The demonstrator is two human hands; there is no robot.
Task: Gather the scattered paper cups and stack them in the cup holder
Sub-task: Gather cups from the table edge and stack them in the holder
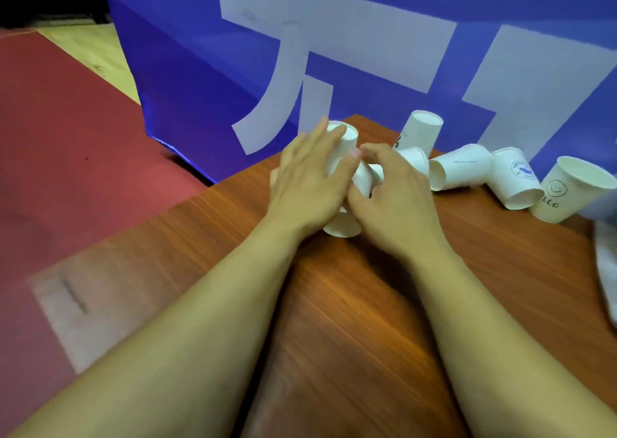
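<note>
Blue banner (384, 70) behind wooden table (334, 304). Forearms stretched forward, side by side. Left hand (307, 184) palm down, wrapped over white cup (344, 227) lying near table's far edge. Right hand (394, 190) curled round second cup (364, 179), touching first. Loose cups (460, 167) scattered just right.

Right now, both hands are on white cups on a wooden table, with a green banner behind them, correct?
Not quite: the head view shows the banner is blue with white characters, not green. The rest holds: the left hand and right hand are both on white cups on the wooden table.
</note>
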